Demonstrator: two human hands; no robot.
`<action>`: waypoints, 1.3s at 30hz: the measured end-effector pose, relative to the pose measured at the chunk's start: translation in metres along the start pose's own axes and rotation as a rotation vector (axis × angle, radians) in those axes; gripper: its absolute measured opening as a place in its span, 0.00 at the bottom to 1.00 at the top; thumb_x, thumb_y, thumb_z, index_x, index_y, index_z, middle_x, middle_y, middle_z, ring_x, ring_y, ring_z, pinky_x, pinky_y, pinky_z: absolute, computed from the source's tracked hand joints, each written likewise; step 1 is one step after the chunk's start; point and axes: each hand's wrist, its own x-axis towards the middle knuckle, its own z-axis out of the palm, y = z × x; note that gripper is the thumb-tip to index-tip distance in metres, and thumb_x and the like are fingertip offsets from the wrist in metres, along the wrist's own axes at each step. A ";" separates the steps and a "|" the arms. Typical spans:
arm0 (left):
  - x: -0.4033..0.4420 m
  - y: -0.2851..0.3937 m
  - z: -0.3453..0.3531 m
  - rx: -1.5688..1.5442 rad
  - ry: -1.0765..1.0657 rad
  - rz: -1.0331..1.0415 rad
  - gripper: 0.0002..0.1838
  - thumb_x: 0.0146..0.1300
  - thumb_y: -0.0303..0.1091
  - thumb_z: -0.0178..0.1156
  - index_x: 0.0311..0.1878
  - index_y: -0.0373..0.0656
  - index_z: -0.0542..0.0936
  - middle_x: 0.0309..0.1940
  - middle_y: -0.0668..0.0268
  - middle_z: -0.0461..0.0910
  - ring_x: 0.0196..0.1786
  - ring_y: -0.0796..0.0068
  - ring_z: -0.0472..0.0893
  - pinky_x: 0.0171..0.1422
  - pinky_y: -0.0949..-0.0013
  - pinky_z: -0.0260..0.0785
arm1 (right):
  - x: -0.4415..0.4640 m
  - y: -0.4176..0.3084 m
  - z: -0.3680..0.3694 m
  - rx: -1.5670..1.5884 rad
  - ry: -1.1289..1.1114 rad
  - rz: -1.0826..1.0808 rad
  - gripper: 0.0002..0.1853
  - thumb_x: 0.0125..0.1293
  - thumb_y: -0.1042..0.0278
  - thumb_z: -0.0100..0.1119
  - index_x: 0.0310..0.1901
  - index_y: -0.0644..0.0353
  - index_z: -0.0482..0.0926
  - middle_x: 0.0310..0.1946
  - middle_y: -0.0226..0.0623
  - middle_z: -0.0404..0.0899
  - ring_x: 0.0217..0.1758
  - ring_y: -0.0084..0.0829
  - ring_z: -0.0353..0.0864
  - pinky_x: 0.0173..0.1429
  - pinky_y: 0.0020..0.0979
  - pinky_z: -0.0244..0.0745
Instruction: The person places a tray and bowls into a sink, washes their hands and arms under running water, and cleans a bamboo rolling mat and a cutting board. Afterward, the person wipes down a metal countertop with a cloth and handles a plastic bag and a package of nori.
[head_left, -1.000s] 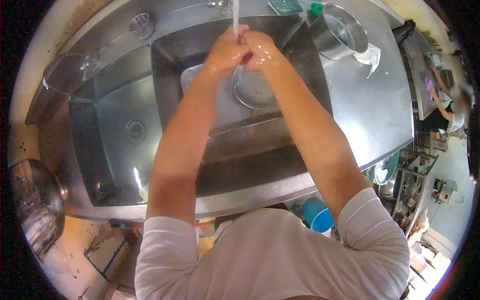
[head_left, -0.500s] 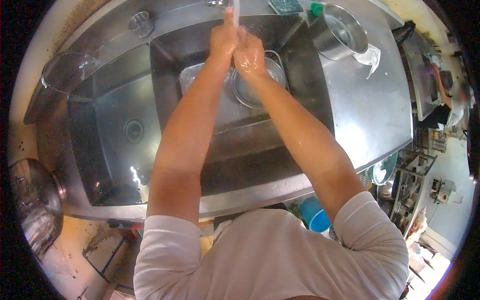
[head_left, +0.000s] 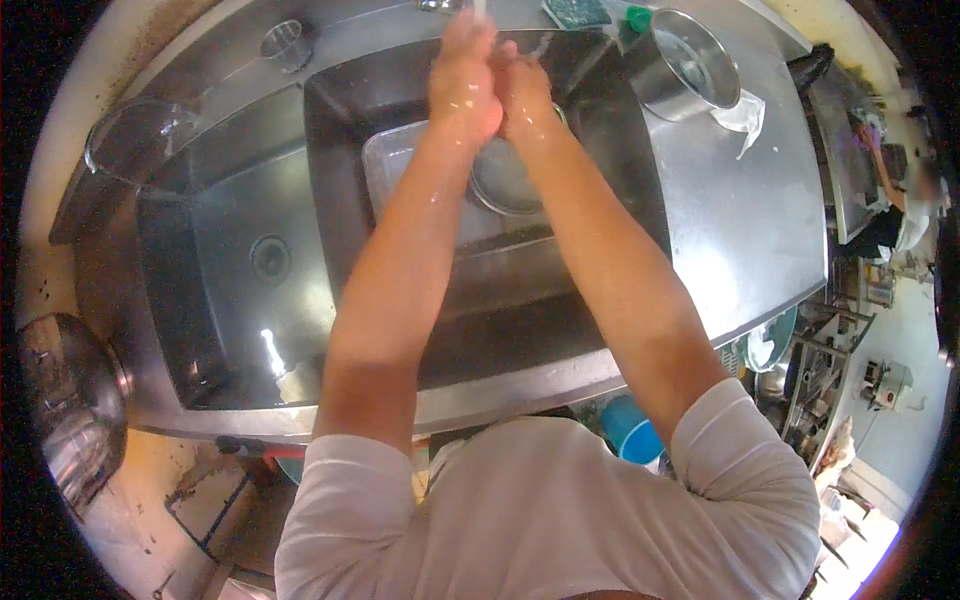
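My left hand (head_left: 463, 80), wet and blurred by motion, is under the tap's water stream (head_left: 480, 8) with its fingers stretched away from me. Beside it on the right, my right hand (head_left: 522, 92) is wet too, its fingers loosely bent and nothing visible in it. The hands are close together above the right basin (head_left: 500, 350) of a metal sink. Below them lie a clear rectangular container (head_left: 385, 165) and a round dish (head_left: 510, 185), both partly hidden by my hands and forearms.
The left basin (head_left: 250, 300) has a round drain. On the back ledge stand a clear cup (head_left: 287, 45) and a green scouring pad (head_left: 577, 12). A metal pot (head_left: 655, 85) and a white cloth (head_left: 742, 118) are at the right. Another person (head_left: 912, 215) is at the far right.
My hands, clasped together a second ago, are now slightly apart. My left hand has moved forward into the stream and my right hand sits to its right. The far person's arm has shifted.
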 end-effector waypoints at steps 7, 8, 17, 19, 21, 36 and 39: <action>-0.005 0.003 0.001 1.293 -0.256 0.568 0.36 0.70 0.55 0.52 0.75 0.46 0.59 0.73 0.57 0.58 0.69 0.66 0.65 0.72 0.64 0.56 | 0.006 0.017 -0.010 0.224 -0.064 0.161 0.17 0.75 0.58 0.43 0.48 0.63 0.75 0.39 0.46 0.79 0.41 0.44 0.80 0.44 0.45 0.77; -0.006 0.005 0.002 1.047 -0.233 0.465 0.37 0.70 0.58 0.51 0.75 0.46 0.59 0.74 0.55 0.56 0.73 0.64 0.60 0.75 0.62 0.52 | 0.006 0.020 -0.009 0.218 -0.079 0.153 0.18 0.75 0.56 0.43 0.47 0.61 0.77 0.39 0.44 0.80 0.41 0.42 0.80 0.45 0.45 0.76; 0.000 -0.003 -0.010 1.213 -0.382 0.515 0.36 0.66 0.53 0.57 0.73 0.48 0.62 0.78 0.56 0.46 0.77 0.54 0.53 0.75 0.58 0.52 | 0.001 0.021 -0.019 0.190 -0.005 0.201 0.14 0.73 0.59 0.45 0.48 0.59 0.73 0.41 0.45 0.78 0.43 0.43 0.80 0.48 0.46 0.76; -0.002 -0.002 -0.010 0.232 -0.110 0.128 0.31 0.65 0.52 0.60 0.67 0.48 0.68 0.70 0.57 0.59 0.67 0.54 0.66 0.69 0.52 0.61 | 0.007 0.027 -0.017 0.226 0.118 0.123 0.12 0.71 0.65 0.49 0.50 0.60 0.74 0.43 0.45 0.79 0.45 0.41 0.81 0.47 0.44 0.76; 0.000 -0.002 -0.011 0.197 -0.118 0.137 0.28 0.65 0.51 0.60 0.63 0.47 0.70 0.63 0.55 0.65 0.61 0.55 0.69 0.65 0.51 0.64 | 0.053 0.077 -0.061 -0.095 -0.018 -0.232 0.11 0.70 0.68 0.50 0.49 0.61 0.74 0.43 0.44 0.79 0.43 0.40 0.81 0.47 0.44 0.76; -0.001 0.002 -0.031 0.687 0.085 0.214 0.11 0.71 0.34 0.53 0.47 0.37 0.79 0.33 0.63 0.80 0.30 0.71 0.79 0.33 0.69 0.73 | 0.001 -0.004 -0.001 0.199 -0.013 0.179 0.11 0.68 0.62 0.56 0.41 0.62 0.79 0.31 0.35 0.80 0.30 0.30 0.79 0.32 0.33 0.76; 0.008 0.013 -0.044 0.340 -0.019 -0.067 0.14 0.74 0.39 0.47 0.45 0.41 0.79 0.29 0.65 0.79 0.22 0.76 0.72 0.23 0.73 0.66 | 0.014 0.013 -0.011 0.095 -0.399 0.223 0.14 0.64 0.59 0.64 0.41 0.62 0.80 0.30 0.33 0.80 0.27 0.20 0.75 0.27 0.19 0.69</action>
